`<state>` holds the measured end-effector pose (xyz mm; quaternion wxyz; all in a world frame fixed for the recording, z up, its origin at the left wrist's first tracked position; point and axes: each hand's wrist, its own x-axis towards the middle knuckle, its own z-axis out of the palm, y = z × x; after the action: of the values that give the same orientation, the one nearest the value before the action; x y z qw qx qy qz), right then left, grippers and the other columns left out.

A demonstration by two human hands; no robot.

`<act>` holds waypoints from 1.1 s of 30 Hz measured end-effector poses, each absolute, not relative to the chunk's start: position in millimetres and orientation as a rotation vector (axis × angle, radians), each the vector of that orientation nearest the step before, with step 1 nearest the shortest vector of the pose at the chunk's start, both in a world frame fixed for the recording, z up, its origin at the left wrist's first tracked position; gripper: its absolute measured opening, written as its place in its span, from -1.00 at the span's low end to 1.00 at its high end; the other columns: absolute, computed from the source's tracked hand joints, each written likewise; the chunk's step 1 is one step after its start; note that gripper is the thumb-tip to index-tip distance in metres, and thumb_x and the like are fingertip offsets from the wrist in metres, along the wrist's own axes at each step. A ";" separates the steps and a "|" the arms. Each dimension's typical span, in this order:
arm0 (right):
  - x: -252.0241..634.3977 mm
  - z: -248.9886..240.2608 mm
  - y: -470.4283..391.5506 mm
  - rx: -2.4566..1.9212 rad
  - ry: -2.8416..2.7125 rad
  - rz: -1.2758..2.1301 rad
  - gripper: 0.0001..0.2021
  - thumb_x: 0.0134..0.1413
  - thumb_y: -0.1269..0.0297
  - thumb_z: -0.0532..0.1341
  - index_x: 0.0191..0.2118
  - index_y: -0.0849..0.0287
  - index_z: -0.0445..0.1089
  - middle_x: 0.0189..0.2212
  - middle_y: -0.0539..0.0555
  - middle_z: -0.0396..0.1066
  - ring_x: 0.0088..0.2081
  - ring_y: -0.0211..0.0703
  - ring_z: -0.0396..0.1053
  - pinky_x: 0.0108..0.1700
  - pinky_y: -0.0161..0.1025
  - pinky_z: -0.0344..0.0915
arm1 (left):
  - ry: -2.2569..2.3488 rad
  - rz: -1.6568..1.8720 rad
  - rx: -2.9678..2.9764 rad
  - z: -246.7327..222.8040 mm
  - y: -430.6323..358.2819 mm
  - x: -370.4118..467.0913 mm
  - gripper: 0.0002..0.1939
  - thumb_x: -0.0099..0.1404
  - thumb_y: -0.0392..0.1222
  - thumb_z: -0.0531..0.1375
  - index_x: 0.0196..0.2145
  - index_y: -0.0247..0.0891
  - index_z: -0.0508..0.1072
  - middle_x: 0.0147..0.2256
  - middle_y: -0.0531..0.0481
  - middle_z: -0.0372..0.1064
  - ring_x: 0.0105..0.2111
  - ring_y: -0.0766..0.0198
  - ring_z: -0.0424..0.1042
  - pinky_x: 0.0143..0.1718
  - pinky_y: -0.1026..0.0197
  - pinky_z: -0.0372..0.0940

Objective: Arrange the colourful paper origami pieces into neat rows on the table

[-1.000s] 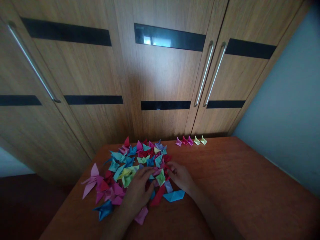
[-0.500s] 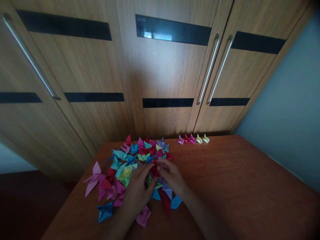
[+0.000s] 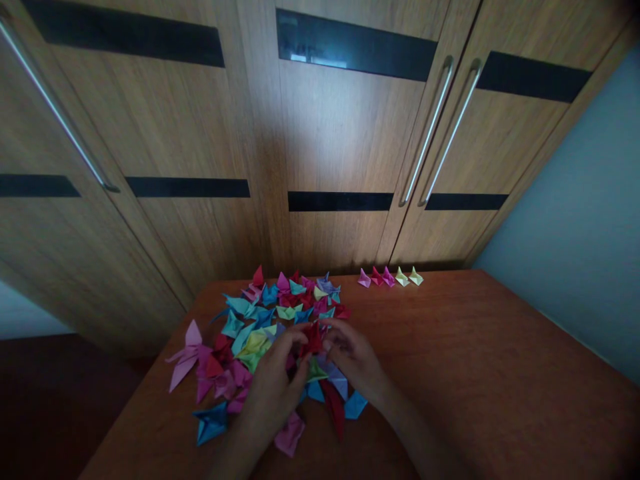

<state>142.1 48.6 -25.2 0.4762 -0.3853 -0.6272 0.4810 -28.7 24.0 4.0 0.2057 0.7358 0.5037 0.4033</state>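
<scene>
Between the fingers of both hands is a red folded-paper origami piece (image 3: 313,339), held above the near right side of a paper pile. My left hand (image 3: 278,373) pinches it from the left, thumb below and forefinger above. From the right, my right hand (image 3: 351,355) grips its other side with bent fingers. Below the hands lie a green origami piece (image 3: 317,370), a lavender one (image 3: 334,377) and a long dark red one (image 3: 335,410). To the left sits a yellow-green piece (image 3: 255,343). My hands hide part of the pile.
A row of small origami pieces (image 3: 389,277) in pink, red and pale yellow stands along the table's back edge. A blue piece (image 3: 210,423) and a pink one (image 3: 289,435) lie near the front. Behind the wooden table (image 3: 475,373) rises a wardrobe (image 3: 330,140).
The red origami piece has turned and shows more of its face between my fingers. My right hand has shifted slightly right. The whole view has tilted a little.
</scene>
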 end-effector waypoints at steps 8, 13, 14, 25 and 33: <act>147.8 -20.4 47.0 -0.936 -1.630 0.996 -0.75 0.14 0.27 0.15 -0.05 0.09 0.38 -0.35 0.01 0.46 -0.35 -0.25 0.41 -0.29 -0.33 0.32 | 1.320 1.172 2.160 11.7 24.1 -32.6 -0.82 0.26 -0.30 0.09 -0.21 -0.16 0.43 0.00 -0.08 0.35 0.01 0.17 0.34 0.02 0.08 0.26; 152.7 -12.7 45.4 -0.988 -1.713 0.835 -0.87 0.11 0.28 0.19 -0.24 0.12 0.46 -0.43 -0.01 0.49 -0.42 -0.27 0.42 -0.36 -0.37 0.31 | 1.361 1.205 2.114 8.2 27.1 -36.9 -0.78 0.29 -0.25 0.08 -0.15 -0.14 0.47 -0.08 -0.06 0.43 -0.04 0.18 0.39 -0.01 0.09 0.29; 153.9 -10.8 44.6 -1.003 -1.741 0.786 -0.88 0.10 0.29 0.19 -0.27 0.12 0.47 -0.44 -0.01 0.49 -0.43 -0.27 0.41 -0.36 -0.38 0.30 | 1.371 1.195 2.098 7.0 27.4 -37.4 -0.78 0.29 -0.23 0.09 -0.14 -0.13 0.47 -0.10 -0.05 0.45 -0.06 0.18 0.41 -0.02 0.10 0.30; 294.7 -25.4 105.9 -1.496 -1.375 0.000 -0.66 0.09 0.01 0.13 -0.27 0.20 0.45 -0.43 0.10 0.50 -0.46 -0.19 0.42 -0.38 -0.33 0.29 | 1.456 1.105 2.176 13.4 22.8 -37.9 -0.80 0.28 -0.21 0.09 -0.17 -0.15 0.46 -0.20 -0.01 0.50 -0.19 0.22 0.48 -0.17 0.20 0.38; 417.0 -75.4 158.7 -2.200 -1.155 -0.231 -0.69 0.06 0.09 0.11 -0.27 0.21 0.47 -0.41 0.17 0.50 -0.37 -0.02 0.42 -0.39 -0.26 0.17 | 1.410 1.073 2.343 13.3 20.6 -34.6 -0.77 0.28 -0.26 0.08 -0.13 -0.16 0.45 -0.20 -0.04 0.50 -0.20 0.24 0.49 -0.19 0.24 0.41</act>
<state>417.0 158.7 -75.4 0.3176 -0.8359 -0.4389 -0.0878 -34.6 20.6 13.3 0.1019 0.7934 0.4776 0.3634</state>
